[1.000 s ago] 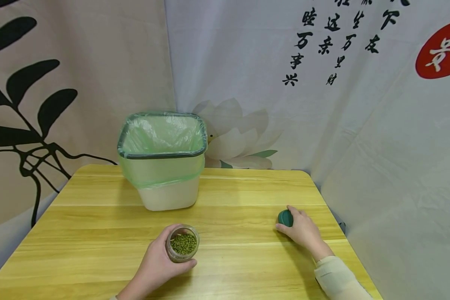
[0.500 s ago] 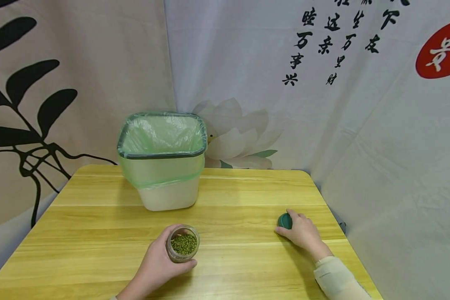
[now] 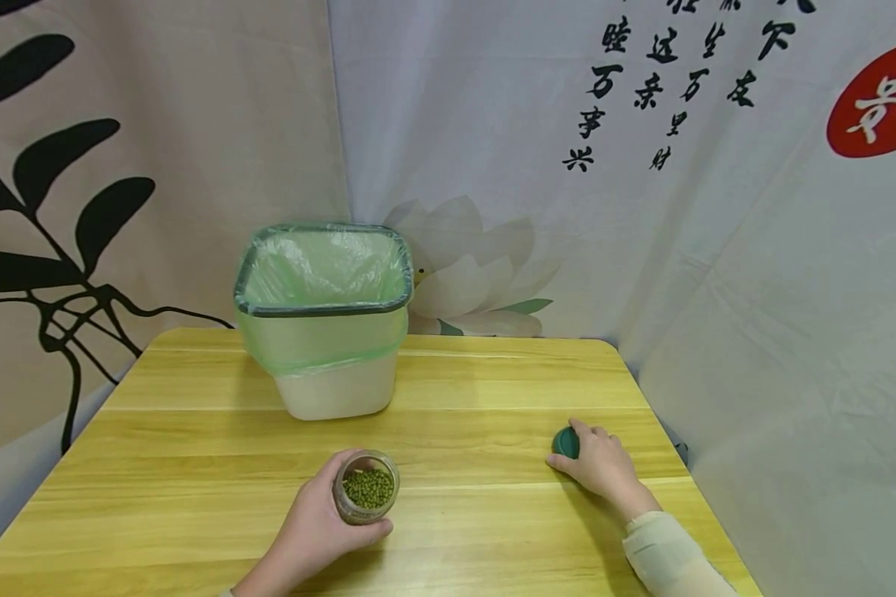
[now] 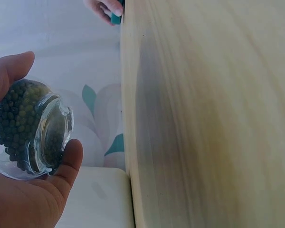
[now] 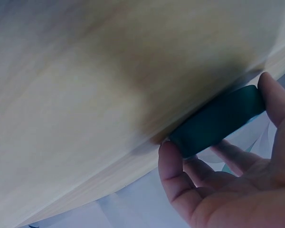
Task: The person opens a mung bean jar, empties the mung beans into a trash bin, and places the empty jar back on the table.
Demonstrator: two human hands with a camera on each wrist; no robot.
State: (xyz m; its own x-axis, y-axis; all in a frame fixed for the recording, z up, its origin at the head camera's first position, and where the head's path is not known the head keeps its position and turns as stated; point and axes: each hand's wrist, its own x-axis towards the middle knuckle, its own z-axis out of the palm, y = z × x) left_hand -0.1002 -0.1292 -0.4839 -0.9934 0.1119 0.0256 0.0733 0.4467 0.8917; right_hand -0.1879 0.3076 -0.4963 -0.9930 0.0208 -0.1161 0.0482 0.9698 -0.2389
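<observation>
My left hand grips a clear jar of small green beans, probably mung beans, with fingers and thumb around its sides. Its mouth is uncovered and faces up. In the left wrist view the jar is held apart from the tabletop. Over at the right of the table, my right hand pinches a round dark green lid by its edge. The right wrist view has the lid between thumb and fingertips, flat and very close to the table; whether it touches the wood I cannot tell.
A pale bin lined with a thin green plastic bag stands at the back left of the wooden table. Behind the table hang white curtains printed with a plant, a lotus and writing.
My right hand and the lid have shifted slightly toward the front of the table. The jar and left hand have hardly moved.
</observation>
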